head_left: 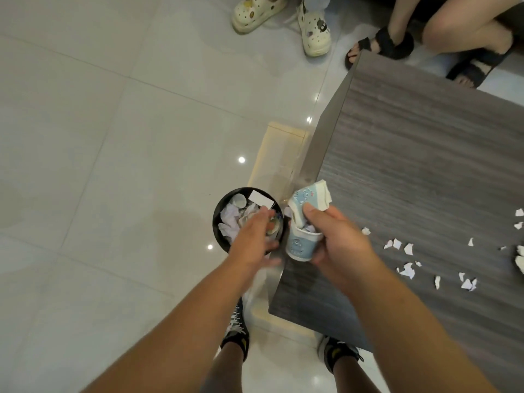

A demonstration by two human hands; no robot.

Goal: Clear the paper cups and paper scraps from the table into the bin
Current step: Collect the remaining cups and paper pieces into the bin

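- Both forearms reach forward from the bottom edge, with two dark sneakers (pixel 236 333) on the pale tiled floor (pixel 99 137) below them
- Right hand (pixel 337 239) grips an upright paper cup (pixel 302 245) at the table's near corner; a crushed second cup (pixel 309 201) is stuffed into its mouth, with the fingers curled round the pair
- Left hand (pixel 252 236) hovers above the bin (pixel 219 236), blurred, fingers stretched out and relaxed, holding nothing
- Black round bin stands on the floor just beside the table (pixel 425 151), holding crumpled paper and a cup
- White paper scraps (pixel 408 248) lie scattered on the grey wood-grain tabletop to the right of the held cups, some at the right edge
- Feet of other people in cream clogs (pixel 314 32) and black sandals (pixel 382 45) show at the top
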